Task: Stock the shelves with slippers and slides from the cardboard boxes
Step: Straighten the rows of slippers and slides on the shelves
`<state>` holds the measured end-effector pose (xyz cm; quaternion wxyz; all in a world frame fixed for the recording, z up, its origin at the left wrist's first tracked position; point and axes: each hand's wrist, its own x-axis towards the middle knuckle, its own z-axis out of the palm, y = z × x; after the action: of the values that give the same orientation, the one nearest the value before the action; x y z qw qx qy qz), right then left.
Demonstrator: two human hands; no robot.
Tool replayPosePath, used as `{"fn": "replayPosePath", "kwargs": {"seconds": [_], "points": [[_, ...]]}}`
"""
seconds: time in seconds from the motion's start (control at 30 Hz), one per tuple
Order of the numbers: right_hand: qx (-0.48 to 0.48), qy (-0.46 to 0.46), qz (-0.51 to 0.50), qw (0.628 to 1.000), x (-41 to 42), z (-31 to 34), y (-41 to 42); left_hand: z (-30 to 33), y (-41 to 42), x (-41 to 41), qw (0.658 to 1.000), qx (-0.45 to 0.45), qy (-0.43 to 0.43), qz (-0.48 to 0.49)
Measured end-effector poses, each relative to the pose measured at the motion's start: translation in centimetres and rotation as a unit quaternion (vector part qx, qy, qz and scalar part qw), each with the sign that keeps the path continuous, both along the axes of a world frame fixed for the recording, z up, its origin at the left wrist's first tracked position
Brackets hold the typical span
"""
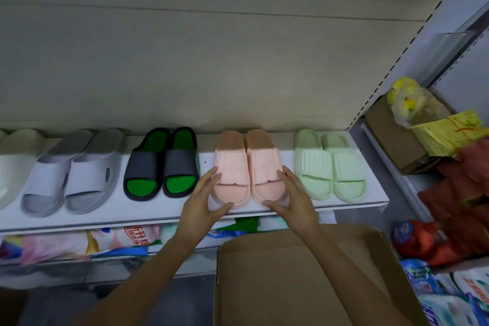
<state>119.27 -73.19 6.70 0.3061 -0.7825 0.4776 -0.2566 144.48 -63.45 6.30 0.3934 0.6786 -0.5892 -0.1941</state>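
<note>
While the pink slides (247, 167) sit side by side on the white shelf (164, 209), toes toward you at its front edge, your hands bracket them. Your left hand (203, 198) lies against the outer side of the left slide, fingers (211, 176) straight and spread, thumb touching the toe. Your right hand (293, 197) mirrors it on the right slide, fingers extended along its side, thumb at the toe; neither hand curls around anything. Just right of the pair stand pale green slides (328, 164); just left, dark grey slides with green insoles (162, 164), then light grey slides (74, 169). Below your forearms an open cardboard box (291, 280) shows its bare brown flap. Colourful packaged goods (79, 242) fill the lower shelf.
</note>
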Motion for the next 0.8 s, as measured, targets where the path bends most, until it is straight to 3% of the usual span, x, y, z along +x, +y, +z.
{"fn": "replayPosePath", "kwargs": {"seconds": [0.47,0.63,0.8], "points": [[-0.023,0.004,0.027,0.999,-0.1,-0.4,-2.3,0.6,-2.1,-1.3,0.997,0.049,-0.032,0.049],[-0.034,0.011,0.049,0.998,-1.5,1.5,-2.5,2.6,-2.1,-4.9,0.995,0.016,-0.027,0.094],[-0.079,0.029,0.046,0.995,-5.9,3.4,-3.1,4.9,-3.6,-10.5,0.999,-0.009,-0.012,0.029]]}}
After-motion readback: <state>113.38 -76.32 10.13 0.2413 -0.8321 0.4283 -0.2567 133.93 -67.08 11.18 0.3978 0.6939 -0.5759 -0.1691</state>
